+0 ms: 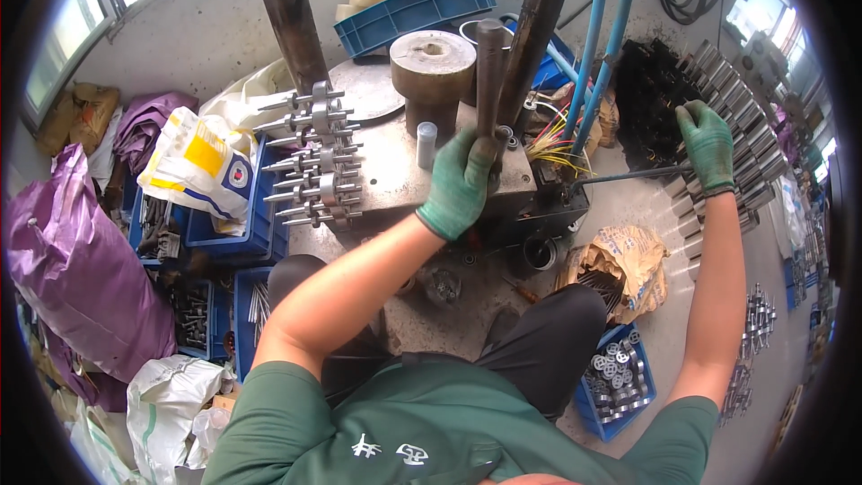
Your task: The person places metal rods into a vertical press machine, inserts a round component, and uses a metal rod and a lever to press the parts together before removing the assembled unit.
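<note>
My left hand [456, 181], in a green glove, is closed round a thick dark steel rod [489, 67] above the machine's metal table [386, 202]. Left of that hand stands a small bright metal cylinder [426, 145]. Behind it is a wide round steel block [433, 63] with a hole in its top. At the table's left side lie several shafts with round discs [316, 162]. My right hand [708, 145], also gloved, is raised far right with curled fingers; anything inside them is hidden. A dark lever [633, 176] reaches toward its wrist.
Two steel columns [292, 13] and blue hoses [600, 45] rise beyond the table. Rows of shiny cylinders [745, 117] and a black heap [651, 103] lie right. A paper sack [633, 260] and a blue crate [618, 427] of metal parts stand near my right knee. Purple sacks [85, 269] lie left.
</note>
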{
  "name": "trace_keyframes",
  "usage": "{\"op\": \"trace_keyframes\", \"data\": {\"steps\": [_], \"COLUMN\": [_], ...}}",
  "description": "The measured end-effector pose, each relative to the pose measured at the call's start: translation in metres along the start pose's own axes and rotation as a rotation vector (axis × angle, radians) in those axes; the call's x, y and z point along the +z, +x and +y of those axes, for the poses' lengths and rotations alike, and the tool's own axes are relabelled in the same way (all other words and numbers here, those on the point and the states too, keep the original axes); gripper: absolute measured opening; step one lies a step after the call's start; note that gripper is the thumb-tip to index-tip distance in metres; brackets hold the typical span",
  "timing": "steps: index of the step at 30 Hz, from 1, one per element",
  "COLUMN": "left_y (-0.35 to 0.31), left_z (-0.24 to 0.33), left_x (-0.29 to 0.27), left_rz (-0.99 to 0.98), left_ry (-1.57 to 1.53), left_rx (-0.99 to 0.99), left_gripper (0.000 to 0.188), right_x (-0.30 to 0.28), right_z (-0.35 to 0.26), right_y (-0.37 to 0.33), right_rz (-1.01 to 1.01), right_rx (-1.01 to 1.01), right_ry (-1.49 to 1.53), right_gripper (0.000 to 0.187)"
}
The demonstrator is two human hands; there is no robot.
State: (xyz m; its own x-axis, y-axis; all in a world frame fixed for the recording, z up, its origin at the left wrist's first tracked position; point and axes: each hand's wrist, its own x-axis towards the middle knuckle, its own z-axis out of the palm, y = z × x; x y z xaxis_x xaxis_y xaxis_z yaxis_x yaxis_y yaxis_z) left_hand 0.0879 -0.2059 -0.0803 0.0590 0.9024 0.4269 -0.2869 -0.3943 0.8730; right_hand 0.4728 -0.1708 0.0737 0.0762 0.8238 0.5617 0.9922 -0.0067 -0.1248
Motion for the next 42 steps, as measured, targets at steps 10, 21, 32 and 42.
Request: {"op": "trace_keyframes", "data": {"steps": [10,21,32,42], "left_y": [-0.07,-0.064,-0.126,-0.048], "left_z": [-0.105,-0.123,-0.003,0.095], "left_x": [-0.018,-0.037,-0.057,-0.186], "left_rz": [0.295,0.363,-0.296,0.495], "left_ry": [-0.3,-0.364,0.819,-0.164], "left_rx": [-0.979,-1.07,-0.078,-0.244], "left_gripper": [0.039,0.049,0.025,0.015], "right_x": [-0.021,-0.024,0.025,0.149], "right_z": [-0.023,-0.041,-0.181,-0.178], "right_y": [-0.087,-0.126,-0.127,-0.151], "right_rz": [-0.037,0.03,-0.05,-0.465], "right_rx": [-0.11,-0.119,-0.35,-0.397], "right_ry": [0.207,0.279,0.835,0.924], "right_gripper": [0.026,0.023,0.018,0.022]}}
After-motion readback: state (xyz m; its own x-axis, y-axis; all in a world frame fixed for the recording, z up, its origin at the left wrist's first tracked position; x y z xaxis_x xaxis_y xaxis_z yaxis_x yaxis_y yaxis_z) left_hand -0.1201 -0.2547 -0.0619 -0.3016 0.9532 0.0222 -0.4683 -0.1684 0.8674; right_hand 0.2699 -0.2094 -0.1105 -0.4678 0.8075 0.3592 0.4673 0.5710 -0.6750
